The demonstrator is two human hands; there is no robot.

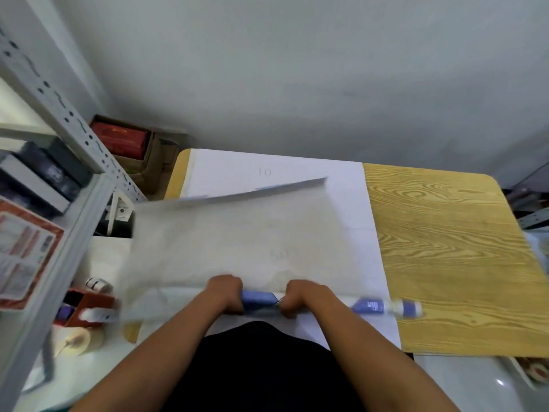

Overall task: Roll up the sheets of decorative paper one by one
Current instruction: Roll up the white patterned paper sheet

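Rolling is under way: the roll [315, 303] is clasped by both hands, the left hand [225, 293] and right hand [303, 297] closed around its middle, close together. Beyond the grip, the loose sheet [237, 233] is lifted and blurred, its far edge raised above the table [445, 248]. White-backed, blue-printed paper is seen. Next, it is judged, steady turning with even tension is called for, so the ends stay aligned.
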